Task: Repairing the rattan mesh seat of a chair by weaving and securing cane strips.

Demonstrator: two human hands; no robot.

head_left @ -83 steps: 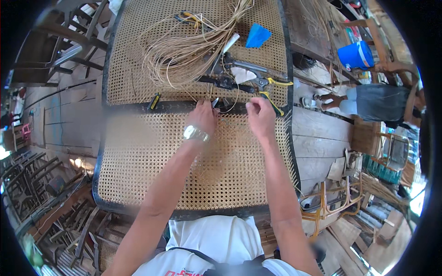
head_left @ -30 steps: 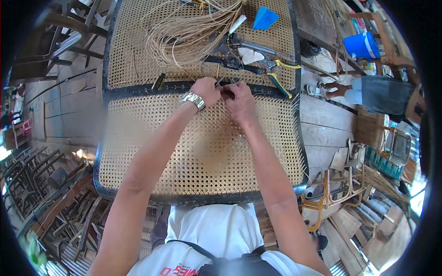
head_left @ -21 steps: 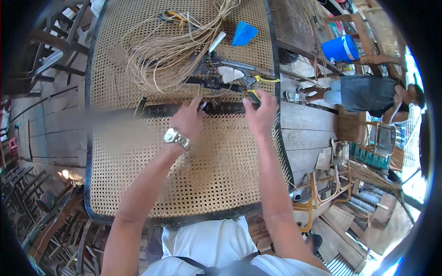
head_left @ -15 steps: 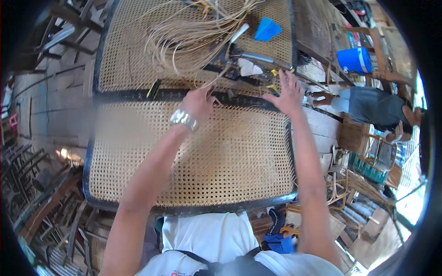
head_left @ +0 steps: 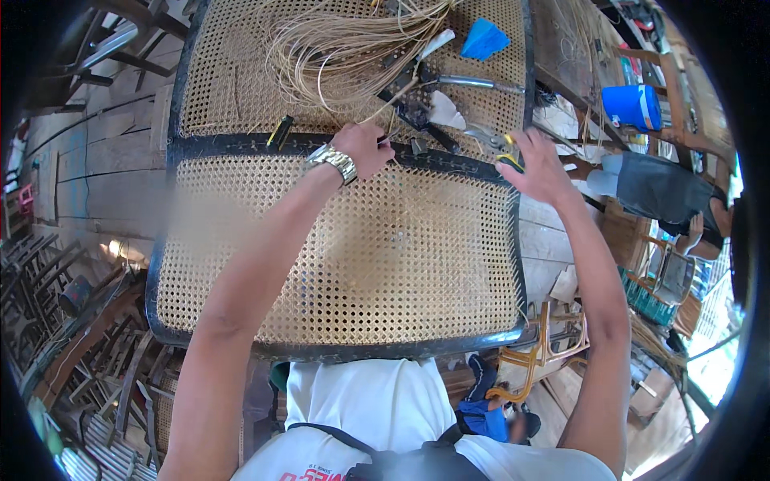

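My left hand (head_left: 365,150), with a silver watch at the wrist, is closed at the dark middle bar (head_left: 241,144) of a woven cane panel (head_left: 345,264). Between its fingers is a thin cane strand (head_left: 375,114) that runs up to the tools. Off to the right, my right hand (head_left: 543,167) curls its thumb and fingers around the yellow-and-black handles of scissors (head_left: 510,159), whose metal blades point left. A loose bundle of cane strands (head_left: 337,52) lies on the far part of the panel.
Beyond the bar lie a yellow-and-black cutter (head_left: 281,132), a white scrap (head_left: 447,111), a blue piece (head_left: 484,40) and several dark tools. A blue bucket (head_left: 631,107) and a standing person (head_left: 662,184) are at the right. Chair frames (head_left: 48,280) crowd the left.
My right hand has moved right and its spread fingers have closed around the scissors handles. My left hand stays at the bar, shifted slightly right. The view has shifted a little.
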